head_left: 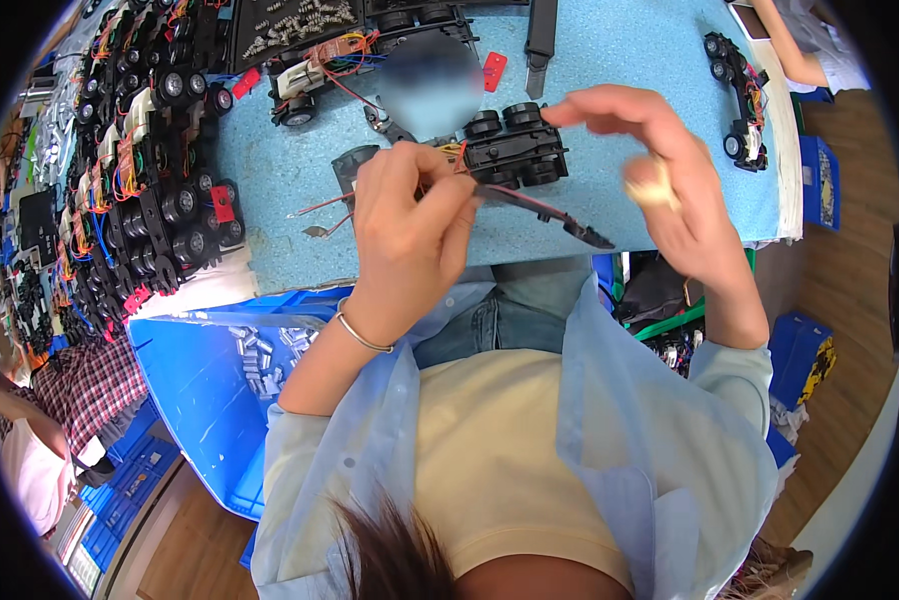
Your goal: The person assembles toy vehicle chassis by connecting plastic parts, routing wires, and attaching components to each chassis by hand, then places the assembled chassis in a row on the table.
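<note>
My left hand (407, 220) is closed, thumb and fingers pinching one end of a thin black plastic strip (548, 208). The strip slants down to the right toward the table's near edge. Just beyond lies a black toy vehicle chassis (510, 153) with dark wheels and yellow wires, partly hidden by my left fingers. My right hand (670, 165) is raised at the chassis's right end, fingers apart and holding nothing; its index fingertip is close to a wheel, and whether it touches cannot be made out. The thumb wears a pale yellow finger cover (652, 184). Thin red wires (322, 207) stick out left of my left hand.
Rows of wired chassis (160, 215) crowd the table's left. Behind are a black tray (355, 40) of small metal parts, a black-handled cutter (540, 45) and a red tag (494, 71). Another chassis (738, 105) lies right. A blue bin (180, 365) is below; a co-worker's arm (792, 45) shows.
</note>
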A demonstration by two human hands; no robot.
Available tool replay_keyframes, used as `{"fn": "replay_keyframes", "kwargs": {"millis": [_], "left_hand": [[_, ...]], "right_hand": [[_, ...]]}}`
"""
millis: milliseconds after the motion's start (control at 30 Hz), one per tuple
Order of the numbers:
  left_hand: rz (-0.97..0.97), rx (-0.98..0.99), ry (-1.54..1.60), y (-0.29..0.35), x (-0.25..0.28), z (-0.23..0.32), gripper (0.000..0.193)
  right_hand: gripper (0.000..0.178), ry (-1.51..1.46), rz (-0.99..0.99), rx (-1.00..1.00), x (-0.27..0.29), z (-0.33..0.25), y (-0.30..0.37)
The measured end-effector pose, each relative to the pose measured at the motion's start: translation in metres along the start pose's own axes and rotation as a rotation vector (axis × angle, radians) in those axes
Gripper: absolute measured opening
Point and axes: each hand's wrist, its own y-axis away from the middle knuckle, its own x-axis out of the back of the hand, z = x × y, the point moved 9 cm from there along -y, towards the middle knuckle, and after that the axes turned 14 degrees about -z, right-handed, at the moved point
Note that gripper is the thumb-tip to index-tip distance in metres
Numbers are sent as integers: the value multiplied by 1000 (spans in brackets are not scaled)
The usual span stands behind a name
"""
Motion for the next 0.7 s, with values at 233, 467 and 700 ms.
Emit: {"fn": "replay_keyframes", "kwargs": {"millis": [233,467,700], "left_hand": [[-176,11,-101,7,-18,5,17],[-155,30,-8,13,-18,-2,15],[-172,23,-29,11,-16,1,14]], "right_hand": [[26,378,-85,126,-43,31,-23],[18,231,-72,76,-47,49,-32],[20,275,-141,84,-50,48,-34]]}}
